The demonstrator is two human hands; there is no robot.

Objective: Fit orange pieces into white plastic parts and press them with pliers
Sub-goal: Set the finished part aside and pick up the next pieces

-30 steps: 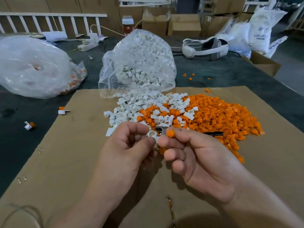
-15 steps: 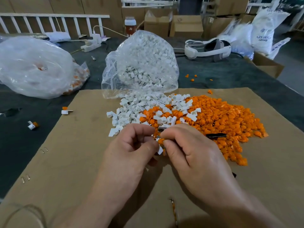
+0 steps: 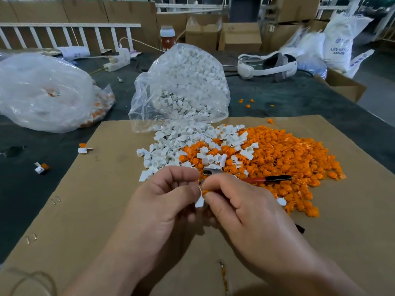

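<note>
Fingers [image 3: 181, 174] of left hand [image 3: 166, 201] curled round a white part [image 3: 199, 202], right hand [image 3: 245, 210] pinching an orange piece [image 3: 204, 192] against it. Both just beside the orange pile [image 3: 282, 154], pliers [image 3: 267, 179] partly under right hand.

Even daylight, soft shadows beneath hands [image 3: 213, 214], wide-angle bowing at edges, slightly soft

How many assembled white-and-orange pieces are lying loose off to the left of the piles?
2. One assembled piece lies at the left edge of the cardboard; the other piece sits farther left on the dark table. Others may be hidden in the left bag.
</note>
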